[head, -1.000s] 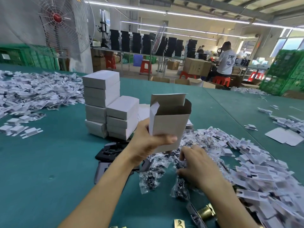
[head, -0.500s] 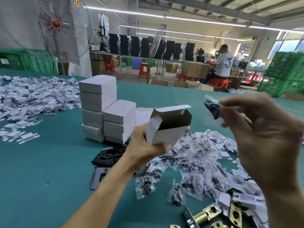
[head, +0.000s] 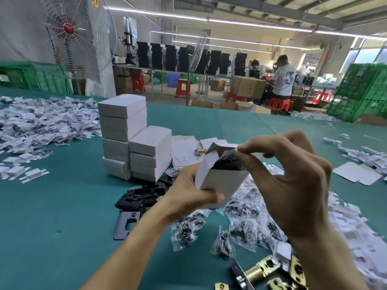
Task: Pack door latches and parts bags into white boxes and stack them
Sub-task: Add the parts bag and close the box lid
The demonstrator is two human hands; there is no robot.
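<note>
White box (head: 219,183) clasped in left grip (head: 188,197), right grip (head: 293,181) pinching parts bag (head: 228,161) at its mouth, stacked boxes (head: 134,143) just behind.

A large wire-caged fan (head: 69,28) with a red hub stands at the far left against a pale wall (head: 16,24). Green crates (head: 31,78) are stacked below it, and more green crates (head: 360,91) rise at the right. Long light strips (head: 209,19) run under a beamed ceiling (head: 272,7), and daylight comes through windows (head: 364,57) at the far right. A far bench (head: 159,70) carries black stacks (head: 178,59). Red stools (head: 183,87) and cardboard cartons (head: 247,86) stand on the floor beneath and beside it. A person in a white shirt (head: 284,80) sits facing away. The near table (head: 41,216) is covered in teal.
</note>
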